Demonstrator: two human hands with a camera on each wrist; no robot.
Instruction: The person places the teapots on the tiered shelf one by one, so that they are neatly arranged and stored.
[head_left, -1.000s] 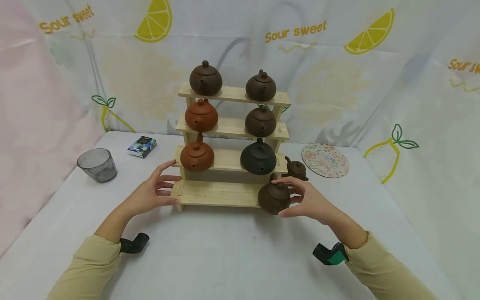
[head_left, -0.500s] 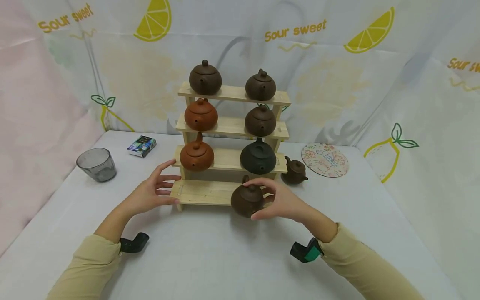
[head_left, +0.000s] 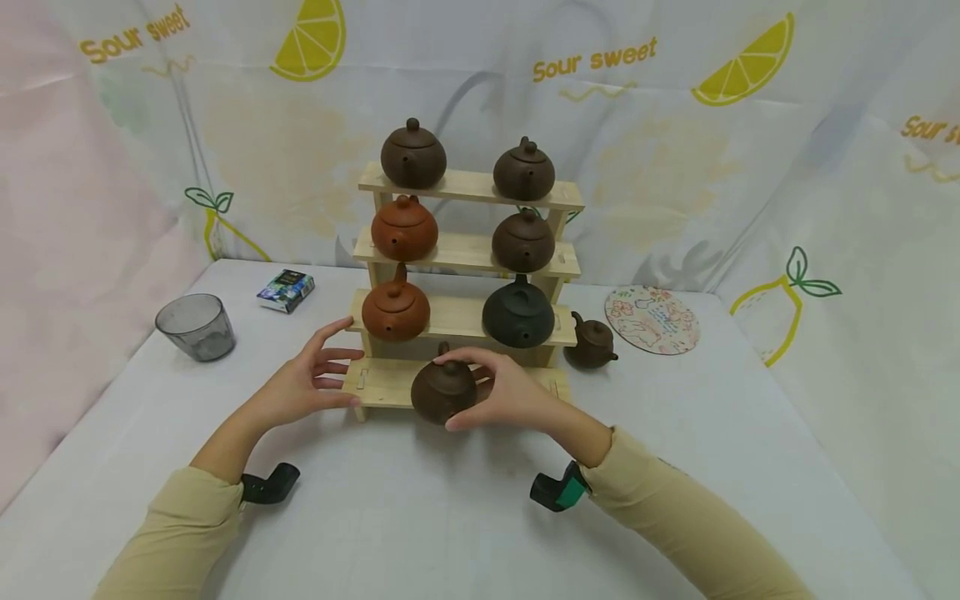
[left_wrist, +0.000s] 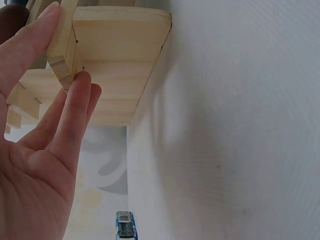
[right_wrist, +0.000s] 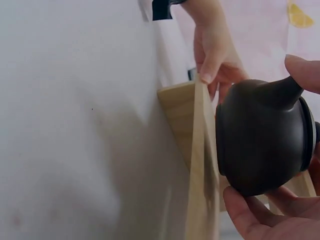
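My right hand (head_left: 504, 392) grips a dark brown teapot (head_left: 438, 393) by its side, close over the lowest board of a four-tier wooden display stand (head_left: 382, 392). In the right wrist view the thumb and fingers lie on opposite sides of the teapot (right_wrist: 262, 140), whose spout points toward the thumb. My left hand (head_left: 300, 379) holds the stand's left end. Its thumb and fingertips touch the end of the lowest board (left_wrist: 65, 45) in the left wrist view. Two teapots stand on each of the upper three tiers, among them an orange-red one (head_left: 395, 310) and a dark green-black one (head_left: 517, 312).
Behind the stand's right end sits a small brown teapot (head_left: 591, 343), near a round patterned mat (head_left: 652, 320). At the left are a grey glass cup (head_left: 197, 327) and a small blue box (head_left: 286, 290). A printed cloth (head_left: 645, 167) hangs behind the table.
My right hand has carried the brown teapot leftward along the lowest tier, from its right end to near the middle. My left hand has stayed at the stand's left end.
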